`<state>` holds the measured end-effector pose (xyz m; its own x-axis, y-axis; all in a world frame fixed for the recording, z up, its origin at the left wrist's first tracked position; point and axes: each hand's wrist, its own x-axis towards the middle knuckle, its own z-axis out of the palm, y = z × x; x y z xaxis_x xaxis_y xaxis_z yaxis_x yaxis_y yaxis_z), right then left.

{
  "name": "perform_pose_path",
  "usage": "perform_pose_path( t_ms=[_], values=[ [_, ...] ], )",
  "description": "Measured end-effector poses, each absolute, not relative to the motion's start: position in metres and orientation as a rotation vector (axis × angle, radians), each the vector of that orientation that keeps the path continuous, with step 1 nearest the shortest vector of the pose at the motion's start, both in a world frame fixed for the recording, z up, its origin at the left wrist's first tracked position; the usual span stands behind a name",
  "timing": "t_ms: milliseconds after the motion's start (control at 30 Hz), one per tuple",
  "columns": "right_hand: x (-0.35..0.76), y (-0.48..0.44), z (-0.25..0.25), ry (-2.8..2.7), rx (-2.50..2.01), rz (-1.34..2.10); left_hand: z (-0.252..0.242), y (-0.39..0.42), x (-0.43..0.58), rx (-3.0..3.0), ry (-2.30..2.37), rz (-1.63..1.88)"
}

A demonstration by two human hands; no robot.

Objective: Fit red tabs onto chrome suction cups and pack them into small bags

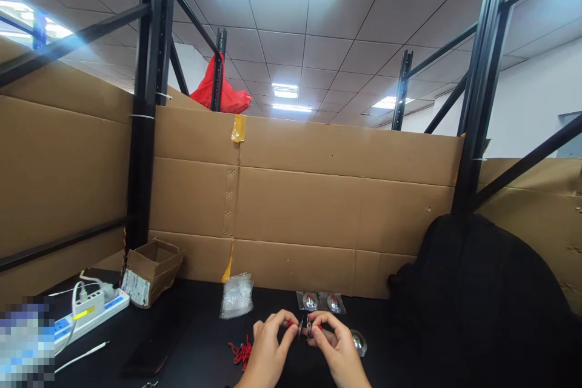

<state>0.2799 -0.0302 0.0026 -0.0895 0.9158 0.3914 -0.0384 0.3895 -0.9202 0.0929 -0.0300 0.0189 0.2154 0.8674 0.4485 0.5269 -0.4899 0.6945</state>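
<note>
My left hand [269,345] is closed in a pinch on a small shiny metal disc [301,327] seen edge-on, with a bit of red at its outer side. Facing it, my right hand [335,345] pinches a second metal disc [310,328], red also showing by the fingertips. The two discs stand upright, close together; I cannot tell whether they touch. Beside my right hand lies a round silver dome [359,343], partly hidden by it. A tangle of red cords [240,351] rests left of my left hand.
Behind my hands lie two bagged silver domes [310,301] and a stack of clear plastic bags [237,296]. At left are an open cardboard box [154,270], a white power strip [93,318] and a white cable [82,356]. A black bulky item [477,303] stands right, cardboard walls [295,206] behind.
</note>
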Motion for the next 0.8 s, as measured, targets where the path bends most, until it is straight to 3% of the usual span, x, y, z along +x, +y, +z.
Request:
perform_pose_path(
  t_ms=[500,800],
  values=[
    [0.274,-0.029,-0.011,-1.287,-0.829,1.260,0.026,-0.033,0.089,2.082,1.303,1.162],
    [0.279,-0.026,-0.015,-1.368,-0.768,1.227,0.019,-0.030,0.089,2.068,1.257,1.123]
  ],
)
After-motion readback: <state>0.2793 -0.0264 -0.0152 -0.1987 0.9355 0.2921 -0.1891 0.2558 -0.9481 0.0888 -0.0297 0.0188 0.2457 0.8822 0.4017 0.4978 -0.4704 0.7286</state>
